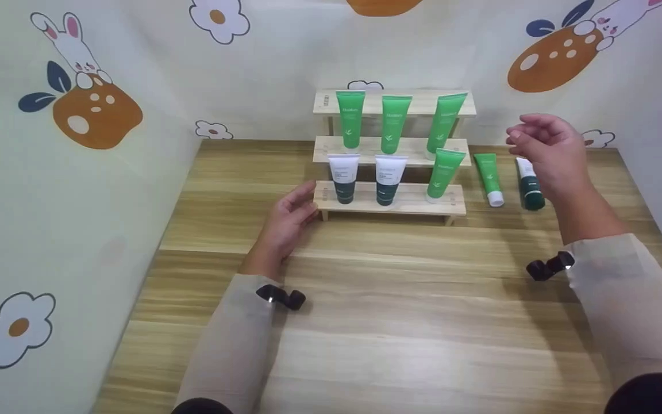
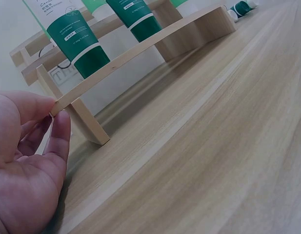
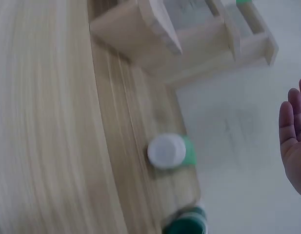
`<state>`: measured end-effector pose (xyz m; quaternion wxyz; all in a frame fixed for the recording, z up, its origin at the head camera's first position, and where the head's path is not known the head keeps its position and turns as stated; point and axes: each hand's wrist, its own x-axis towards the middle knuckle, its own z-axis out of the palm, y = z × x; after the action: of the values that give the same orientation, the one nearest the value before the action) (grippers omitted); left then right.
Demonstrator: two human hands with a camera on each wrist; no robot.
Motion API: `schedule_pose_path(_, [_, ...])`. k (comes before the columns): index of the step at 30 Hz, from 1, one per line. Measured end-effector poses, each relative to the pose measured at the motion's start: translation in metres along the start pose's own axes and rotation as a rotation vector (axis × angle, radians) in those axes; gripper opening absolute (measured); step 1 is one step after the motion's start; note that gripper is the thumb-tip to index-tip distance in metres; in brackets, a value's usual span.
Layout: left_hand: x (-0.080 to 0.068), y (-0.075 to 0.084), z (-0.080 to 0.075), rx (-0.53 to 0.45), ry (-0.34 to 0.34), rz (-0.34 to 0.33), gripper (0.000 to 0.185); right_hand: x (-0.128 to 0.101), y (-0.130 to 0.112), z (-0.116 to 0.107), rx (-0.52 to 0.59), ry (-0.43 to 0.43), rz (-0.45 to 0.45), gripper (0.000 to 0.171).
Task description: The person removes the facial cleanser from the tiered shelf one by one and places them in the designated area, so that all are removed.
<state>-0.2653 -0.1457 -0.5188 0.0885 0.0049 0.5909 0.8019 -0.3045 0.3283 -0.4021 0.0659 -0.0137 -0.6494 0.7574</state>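
A tiered wooden rack (image 1: 393, 203) carries squeeze tubes standing on their caps. My left hand (image 1: 288, 223) pinches the left end of its lowest shelf, thumb and fingers around the board end; the left wrist view shows this hand (image 2: 30, 156) close up. On that shelf stand two white and dark green tubes (image 1: 343, 178) and a leaning green tube (image 1: 445, 173). Three green tubes (image 1: 393, 123) stand on the middle shelf. My right hand (image 1: 555, 152) hovers right of the rack, fingers loosely bent, with nothing visible in it.
Lying on the table (image 1: 400, 310) right of the rack are a green tube (image 1: 487, 172) with a white cap and a white and dark green tube (image 1: 531, 187), partly covered by the right hand. A patterned cloth wall (image 1: 273, 63) stands close behind the rack.
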Motion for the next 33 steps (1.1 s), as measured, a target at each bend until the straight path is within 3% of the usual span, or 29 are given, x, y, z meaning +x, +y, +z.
schedule_pose_path(8, [0.001, -0.001, -0.001, 0.005, -0.002, 0.006, 0.052, -0.004, -0.008, 0.033, 0.056, -0.08, -0.089, 0.047])
schedule_pose_path(22, [0.001, 0.0, -0.001, 0.046, -0.002, -0.004, 0.051, 0.002, -0.012, 0.069, 0.059, -0.158, -0.06, 0.051])
schedule_pose_path(29, [0.003, -0.003, -0.002, 0.033, 0.021, -0.005, 0.05, 0.009, -0.009, 0.084, 0.11, -0.191, -0.144, 0.047])
schedule_pose_path(33, [0.003, -0.003, -0.001, 0.021, 0.019, -0.006, 0.05, 0.011, -0.013, 0.09, 0.096, -0.197, -0.132, 0.05])
